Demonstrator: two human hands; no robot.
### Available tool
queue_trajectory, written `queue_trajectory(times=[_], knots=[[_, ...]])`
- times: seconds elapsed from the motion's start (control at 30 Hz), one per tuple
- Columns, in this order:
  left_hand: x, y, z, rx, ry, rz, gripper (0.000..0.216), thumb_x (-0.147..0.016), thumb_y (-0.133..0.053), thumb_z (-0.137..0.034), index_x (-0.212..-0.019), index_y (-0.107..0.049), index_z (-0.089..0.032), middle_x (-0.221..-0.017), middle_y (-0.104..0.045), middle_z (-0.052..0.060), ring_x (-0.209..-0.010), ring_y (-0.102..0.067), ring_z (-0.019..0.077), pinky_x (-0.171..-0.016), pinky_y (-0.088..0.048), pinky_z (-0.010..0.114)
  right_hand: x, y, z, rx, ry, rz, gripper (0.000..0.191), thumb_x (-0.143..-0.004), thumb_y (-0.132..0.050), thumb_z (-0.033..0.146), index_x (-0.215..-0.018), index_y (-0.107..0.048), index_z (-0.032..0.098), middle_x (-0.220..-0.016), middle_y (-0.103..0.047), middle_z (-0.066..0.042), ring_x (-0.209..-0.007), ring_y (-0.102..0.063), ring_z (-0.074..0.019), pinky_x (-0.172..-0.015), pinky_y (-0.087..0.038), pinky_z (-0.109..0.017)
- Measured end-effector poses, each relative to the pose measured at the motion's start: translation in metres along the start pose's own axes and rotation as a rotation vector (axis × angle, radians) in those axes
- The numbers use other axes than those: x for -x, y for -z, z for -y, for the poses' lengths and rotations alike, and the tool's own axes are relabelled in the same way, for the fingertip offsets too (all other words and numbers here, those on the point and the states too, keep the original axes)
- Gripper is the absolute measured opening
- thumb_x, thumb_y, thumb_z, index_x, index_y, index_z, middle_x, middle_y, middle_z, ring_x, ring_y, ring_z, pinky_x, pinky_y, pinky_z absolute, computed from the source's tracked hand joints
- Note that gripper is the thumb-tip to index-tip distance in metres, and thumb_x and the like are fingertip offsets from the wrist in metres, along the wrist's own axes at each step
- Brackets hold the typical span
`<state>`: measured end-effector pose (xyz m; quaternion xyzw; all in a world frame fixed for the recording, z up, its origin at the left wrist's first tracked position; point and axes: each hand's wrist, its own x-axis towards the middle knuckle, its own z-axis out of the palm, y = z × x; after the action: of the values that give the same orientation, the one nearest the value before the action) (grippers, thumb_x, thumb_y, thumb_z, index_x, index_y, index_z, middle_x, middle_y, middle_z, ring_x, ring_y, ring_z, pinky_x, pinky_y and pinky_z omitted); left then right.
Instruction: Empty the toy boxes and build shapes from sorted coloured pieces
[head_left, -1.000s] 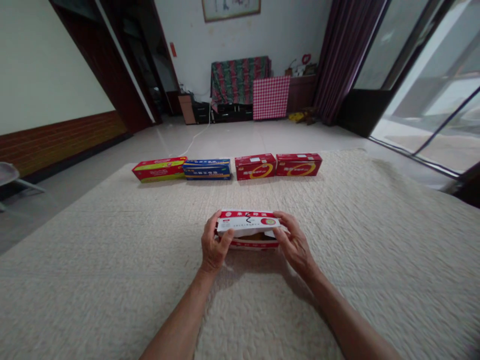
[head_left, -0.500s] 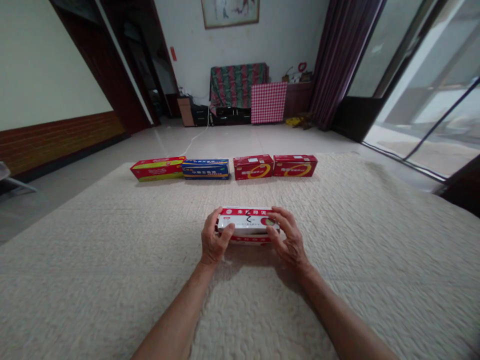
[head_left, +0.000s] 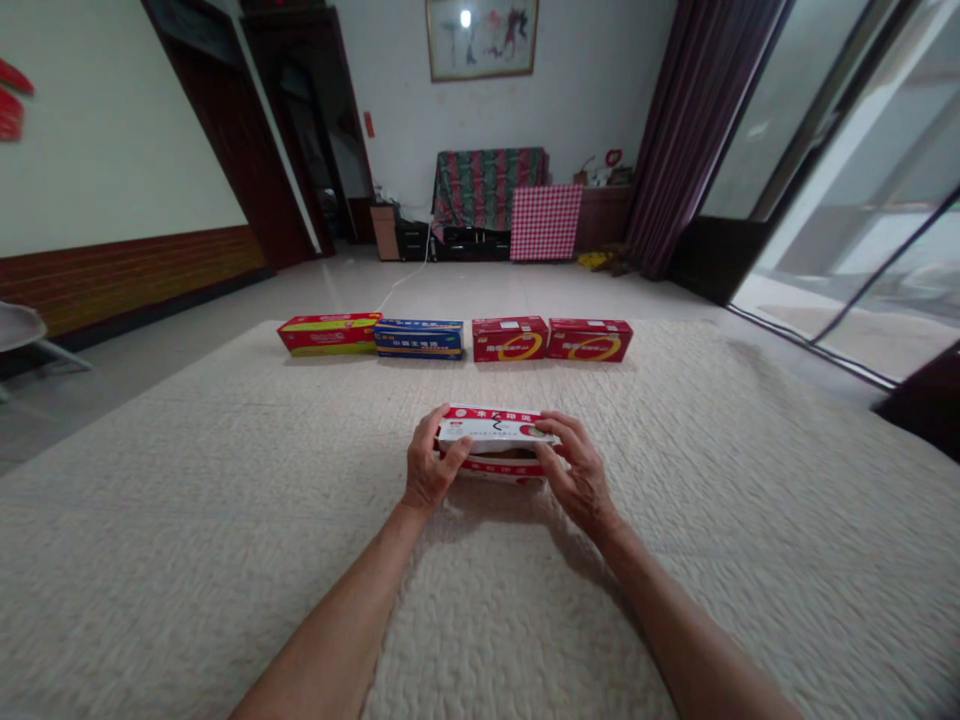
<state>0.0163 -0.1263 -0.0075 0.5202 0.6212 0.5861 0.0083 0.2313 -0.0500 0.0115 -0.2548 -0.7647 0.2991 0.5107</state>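
You grip the red-and-white carton [head_left: 495, 432] with your left hand [head_left: 430, 462] and right hand [head_left: 577, 475], fingers closed on either end, just above the quilted cream bedspread [head_left: 225, 600]; a slackened hold could let the white flap lift or the carton tip; a brownish sliver shows inside, contents unclear; four boxes [head_left: 418, 339] stand beyond.

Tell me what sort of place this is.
Most likely the living room of a home. A framed painting hangs on the wall, what looks like a cloth-draped sofa stands against it, and long dark curtains hang beside the glass doors.
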Motion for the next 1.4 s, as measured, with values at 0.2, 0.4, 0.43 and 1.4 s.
queue_trajectory(times=[0.2,0.4,0.43,1.4], knots=[[0.000,0.000,-0.002,0.013,0.002,0.008,0.058,-0.081,-0.060,-0.052,-0.128,-0.058,-0.018,-0.125,-0.063,0.013,-0.113,-0.060,0.0260,-0.098,-0.048,0.039,-0.003,-0.002,0.003,-0.018,-0.026,-0.027,0.021,-0.093,-0.052,0.038,-0.108,-0.064,0.028,-0.121,-0.057,-0.008,-0.110,-0.058,-0.0233,-0.074,-0.060,-0.036],[0.000,0.000,-0.001,0.002,-0.023,0.003,0.057,-0.080,-0.062,-0.048,-0.127,-0.057,-0.018,-0.124,-0.063,0.013,-0.112,-0.060,0.0261,-0.097,-0.048,0.040,-0.005,-0.002,0.004,-0.053,-0.039,-0.053,0.022,-0.092,-0.054,0.040,-0.107,-0.065,0.028,-0.119,-0.058,-0.008,-0.109,-0.059,-0.0235,-0.072,-0.060,-0.036],[0.000,0.000,-0.001,0.000,-0.026,0.005,0.057,-0.080,-0.062,-0.048,-0.128,-0.057,-0.017,-0.124,-0.063,0.013,-0.111,-0.060,0.0261,-0.097,-0.048,0.040,-0.005,-0.002,0.003,-0.059,-0.046,-0.058,0.023,-0.092,-0.055,0.041,-0.107,-0.065,0.028,-0.119,-0.058,-0.008,-0.109,-0.059,-0.0239,-0.071,-0.061,-0.036],[0.000,-0.003,-0.007,0.124,0.122,-0.007,0.052,-0.082,-0.058,-0.039,-0.129,-0.056,-0.016,-0.115,-0.067,0.010,-0.081,-0.061,0.0163,-0.075,-0.053,0.030,-0.060,-0.010,-0.006,-0.017,-0.315,-0.210,0.056,-0.076,-0.060,0.046,-0.123,-0.051,0.019,-0.100,-0.071,-0.011,-0.085,-0.067,-0.0242,-0.074,-0.051,-0.039]])
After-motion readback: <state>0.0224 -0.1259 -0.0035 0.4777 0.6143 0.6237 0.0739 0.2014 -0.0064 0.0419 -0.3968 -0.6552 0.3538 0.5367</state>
